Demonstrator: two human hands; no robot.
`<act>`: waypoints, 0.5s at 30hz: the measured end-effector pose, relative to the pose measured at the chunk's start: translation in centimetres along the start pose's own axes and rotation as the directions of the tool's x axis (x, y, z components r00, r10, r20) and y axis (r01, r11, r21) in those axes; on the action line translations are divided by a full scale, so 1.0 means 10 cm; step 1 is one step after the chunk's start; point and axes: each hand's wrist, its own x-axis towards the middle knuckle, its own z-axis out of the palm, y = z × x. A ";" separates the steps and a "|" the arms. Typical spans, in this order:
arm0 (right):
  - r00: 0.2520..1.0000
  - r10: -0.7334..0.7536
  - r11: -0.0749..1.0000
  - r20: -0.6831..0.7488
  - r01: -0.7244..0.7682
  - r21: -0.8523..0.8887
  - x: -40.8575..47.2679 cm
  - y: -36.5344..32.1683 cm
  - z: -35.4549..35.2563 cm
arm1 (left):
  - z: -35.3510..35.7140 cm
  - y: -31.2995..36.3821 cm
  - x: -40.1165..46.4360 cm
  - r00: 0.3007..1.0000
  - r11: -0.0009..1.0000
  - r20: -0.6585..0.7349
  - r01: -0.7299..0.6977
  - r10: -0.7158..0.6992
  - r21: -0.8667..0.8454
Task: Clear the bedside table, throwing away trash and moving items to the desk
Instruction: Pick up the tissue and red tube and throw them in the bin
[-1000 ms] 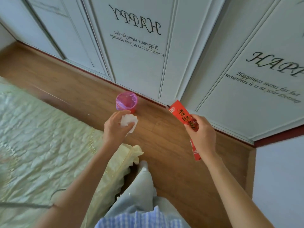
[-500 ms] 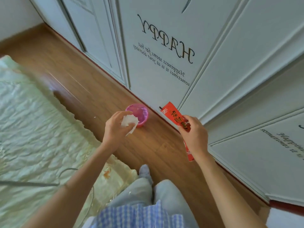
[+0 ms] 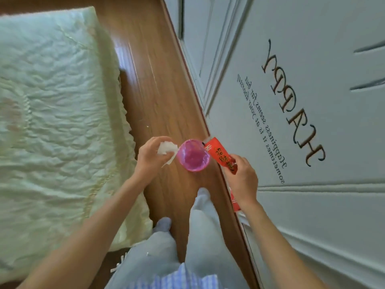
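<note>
Head view, at floor level beside the bed (image 3: 52, 122): a crumpled tissue (image 3: 166, 148) is pinched in the left hand (image 3: 151, 156), just left of the pink-lined bin (image 3: 193, 155). A red packet (image 3: 220, 157), long axis slanting binward, is clasped by the right hand (image 3: 242, 177); the left grip is judged nearer.

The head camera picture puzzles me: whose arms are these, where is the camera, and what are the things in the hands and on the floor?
There is no machine here. A person wears a wide-angle camera on the head, looking down, so you see their own two arms, legs and socked feet. The left hand grips a crumpled white tissue. The right hand holds a long red packet with gold characters. Between the hands, on the wooden floor, stands a small bin lined with a pink bag. A bed with a pale green quilt lies to the left, and white wardrobe doors lettered "HAPPY" are on the right.
</note>
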 end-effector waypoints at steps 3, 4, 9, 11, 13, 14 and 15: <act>0.997 -0.002 1.000 0.080 0.002 0.001 0.46 0.14 0.16 | 0.26 -0.08 0.27 0.992 0.996 -0.087 0.088 -0.089 -0.018; 0.994 -0.003 1.000 0.107 0.003 -0.002 0.59 0.19 0.23 | 0.36 -0.12 0.34 0.987 0.993 -0.106 0.115 -0.117 -0.021; 0.981 -0.045 0.999 0.191 0.048 -0.011 1.21 0.48 0.72 | 0.92 -0.48 0.68 0.960 0.975 -0.172 0.212 -0.221 -0.069; 0.977 -0.054 0.998 0.206 0.058 -0.013 1.41 0.62 0.96 | 1.15 -0.70 0.80 0.949 0.962 -0.167 0.255 -0.269 -0.102; 0.977 -0.047 0.998 0.209 0.053 -0.023 1.60 0.79 1.24 | 1.40 -0.96 0.92 0.941 0.950 -0.148 0.286 -0.303 -0.125; 0.977 -0.039 0.998 0.211 0.046 -0.031 1.69 0.88 1.38 | 1.54 -1.11 0.99 0.942 0.949 -0.134 0.292 -0.307 -0.120; 0.977 -0.028 0.999 0.213 0.037 -0.039 1.77 0.99 1.53 | 1.69 -1.27 1.06 0.943 0.947 -0.115 0.301 -0.313 -0.113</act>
